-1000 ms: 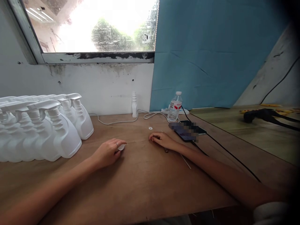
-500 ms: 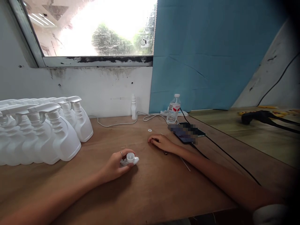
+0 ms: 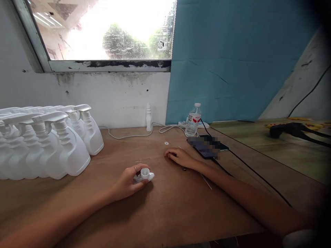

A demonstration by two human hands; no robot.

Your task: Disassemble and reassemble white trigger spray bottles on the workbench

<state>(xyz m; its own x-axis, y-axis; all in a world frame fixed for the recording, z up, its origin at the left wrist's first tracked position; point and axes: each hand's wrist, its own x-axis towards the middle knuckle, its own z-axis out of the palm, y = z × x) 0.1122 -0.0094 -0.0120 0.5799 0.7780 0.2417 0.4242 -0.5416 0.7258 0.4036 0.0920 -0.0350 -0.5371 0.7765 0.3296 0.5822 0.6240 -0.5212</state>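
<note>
My left hand (image 3: 128,181) is closed around a white trigger spray head (image 3: 145,173), just over the wooden table. The round collar of the spray head faces up, and part of its body is hidden by my fingers. My right hand (image 3: 179,157) lies on the table with its fingers curled. A small dark end (image 3: 183,168) shows under the right wrist; whether the fingers grip this thing I cannot make out. Beneath the right forearm runs a thin white tube (image 3: 207,182). A small white ring (image 3: 166,143) lies just beyond the right fingertips.
White spray bottles (image 3: 74,151) stand in rows at the left. One slim white bottle (image 3: 148,119) is by the wall. At the right are a water bottle (image 3: 192,120), phones (image 3: 203,147) with cables, and a white cord (image 3: 124,137). The table (image 3: 165,213) ends in front.
The view has shifted slightly, so everything appears a little displaced. Both hands keep their pose, and the spray head stays in my left hand.
</note>
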